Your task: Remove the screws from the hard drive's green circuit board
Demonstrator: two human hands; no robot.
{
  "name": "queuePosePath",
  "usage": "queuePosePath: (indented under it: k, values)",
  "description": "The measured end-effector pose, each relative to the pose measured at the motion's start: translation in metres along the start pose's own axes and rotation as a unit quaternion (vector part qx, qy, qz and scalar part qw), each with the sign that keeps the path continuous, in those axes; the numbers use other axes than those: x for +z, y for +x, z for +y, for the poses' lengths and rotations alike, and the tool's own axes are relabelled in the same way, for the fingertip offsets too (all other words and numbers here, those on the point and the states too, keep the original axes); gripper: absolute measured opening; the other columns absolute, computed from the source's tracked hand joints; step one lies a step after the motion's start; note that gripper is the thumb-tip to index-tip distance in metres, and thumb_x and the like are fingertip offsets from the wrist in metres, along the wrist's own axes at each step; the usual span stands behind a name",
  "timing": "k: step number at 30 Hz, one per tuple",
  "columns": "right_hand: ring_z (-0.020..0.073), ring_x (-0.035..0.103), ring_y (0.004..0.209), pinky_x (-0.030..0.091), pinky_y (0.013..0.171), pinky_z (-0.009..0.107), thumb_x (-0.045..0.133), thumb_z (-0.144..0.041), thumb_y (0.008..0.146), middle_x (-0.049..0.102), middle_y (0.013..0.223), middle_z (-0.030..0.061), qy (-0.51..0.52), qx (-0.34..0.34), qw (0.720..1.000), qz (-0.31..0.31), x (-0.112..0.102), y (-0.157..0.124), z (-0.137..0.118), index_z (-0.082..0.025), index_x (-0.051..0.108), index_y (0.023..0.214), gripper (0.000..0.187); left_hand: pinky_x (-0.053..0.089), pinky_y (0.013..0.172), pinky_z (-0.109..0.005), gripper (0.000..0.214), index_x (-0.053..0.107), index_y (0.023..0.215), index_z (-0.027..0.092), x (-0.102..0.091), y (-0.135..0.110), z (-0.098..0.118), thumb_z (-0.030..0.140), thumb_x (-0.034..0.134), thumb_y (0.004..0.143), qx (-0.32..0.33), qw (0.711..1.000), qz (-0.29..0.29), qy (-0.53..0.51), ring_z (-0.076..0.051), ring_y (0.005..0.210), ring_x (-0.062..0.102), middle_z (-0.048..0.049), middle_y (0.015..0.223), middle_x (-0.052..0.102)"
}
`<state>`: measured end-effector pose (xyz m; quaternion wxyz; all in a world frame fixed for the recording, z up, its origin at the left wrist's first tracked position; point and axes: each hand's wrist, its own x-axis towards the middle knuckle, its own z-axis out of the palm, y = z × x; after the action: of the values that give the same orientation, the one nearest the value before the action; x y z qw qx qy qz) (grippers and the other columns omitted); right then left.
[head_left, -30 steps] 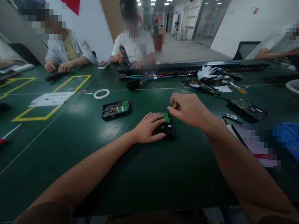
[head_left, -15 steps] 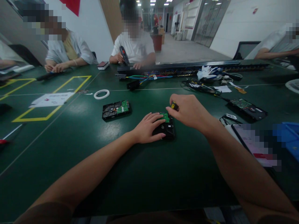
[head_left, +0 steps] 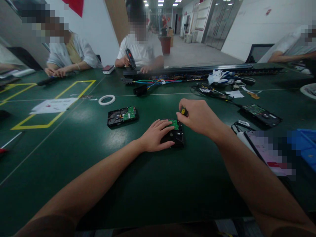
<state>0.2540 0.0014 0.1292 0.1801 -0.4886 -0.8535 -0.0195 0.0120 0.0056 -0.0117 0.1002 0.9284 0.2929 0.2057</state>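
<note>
Flat across a black hard drive (head_left: 176, 135) lies my left hand (head_left: 158, 134), its fingers spread over the green circuit board and the thumb along the near side. My right hand (head_left: 197, 115) is closed round a screwdriver (head_left: 184, 111) with a black and yellow handle, held upright over the drive's far right corner. The screwdriver's tip is hard to make out against the dark drive. To the left, a second hard drive (head_left: 122, 117) rests on the green table (head_left: 138, 184). A third hard drive (head_left: 260, 116) lies at the right.
A white ring (head_left: 107, 100) and paper sheets (head_left: 53, 105) lie left. Cables (head_left: 158, 82), gloves (head_left: 218, 77) and a long black rail (head_left: 197, 74) are at the back. Right stand a tablet-like device (head_left: 268, 153) and a blue bin (head_left: 306, 144). Across the table, a person holds a power screwdriver (head_left: 130, 58).
Hardly anything differs. The whole view has shifted slightly; both hands keep their places on and over the hard drive.
</note>
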Motion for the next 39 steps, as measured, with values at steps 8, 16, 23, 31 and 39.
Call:
queuePosePath:
  k: [8,16,23,31,39]
  values:
    - [0.0256,0.067,0.079,0.042,0.076,0.037,0.065,-0.028,0.098,0.078,0.088,0.0111,0.002,0.026,1.000,0.012,0.004,0.002,0.011,-0.017,0.072,0.102,0.013,0.029,0.137,-0.071,0.074,0.055,0.163,0.022,0.002,-0.001,-0.002,0.067,0.064,0.106,0.001,1.000,-0.001,0.000,-0.043,0.164,0.043,-0.0190,0.172,0.051]
    - [0.0252,0.068,0.082,0.044,0.079,0.037,0.065,-0.023,0.097,0.079,0.092,0.0110,0.008,0.018,1.000,-0.005,0.001,0.000,0.008,-0.017,0.072,0.103,0.011,0.029,0.137,-0.072,0.073,0.055,0.164,0.023,0.001,-0.001,-0.002,0.068,0.063,0.106,0.000,1.000,-0.002,0.005,-0.043,0.165,0.042,-0.0175,0.173,0.051]
    - [0.0262,0.070,0.086,0.047,0.083,0.037,0.065,-0.021,0.096,0.079,0.098,0.0117,0.029,0.019,0.999,-0.027,-0.002,0.002,0.010,-0.016,0.073,0.108,0.015,0.028,0.136,-0.072,0.073,0.056,0.164,0.024,0.000,-0.002,-0.002,0.066,0.066,0.105,-0.003,1.000,0.001,-0.005,-0.044,0.163,0.044,-0.0175,0.172,0.052]
    - [0.0286,0.072,0.091,0.049,0.085,0.038,0.064,-0.017,0.097,0.080,0.102,0.0143,0.016,0.034,0.998,-0.051,-0.006,0.002,0.008,-0.015,0.072,0.111,0.016,0.029,0.137,-0.071,0.073,0.056,0.164,0.023,0.000,-0.003,-0.003,0.067,0.065,0.105,-0.003,1.000,-0.001,-0.001,-0.043,0.164,0.043,-0.0179,0.172,0.051]
    - [0.0321,0.074,0.095,0.049,0.079,0.039,0.063,-0.020,0.103,0.080,0.108,0.0200,-0.044,0.123,0.991,-0.038,0.000,0.001,-0.017,-0.012,0.069,0.122,0.021,0.028,0.137,-0.071,0.073,0.056,0.164,0.024,-0.001,-0.001,0.001,0.067,0.065,0.105,-0.010,1.000,-0.004,0.002,-0.043,0.164,0.043,-0.0171,0.173,0.051]
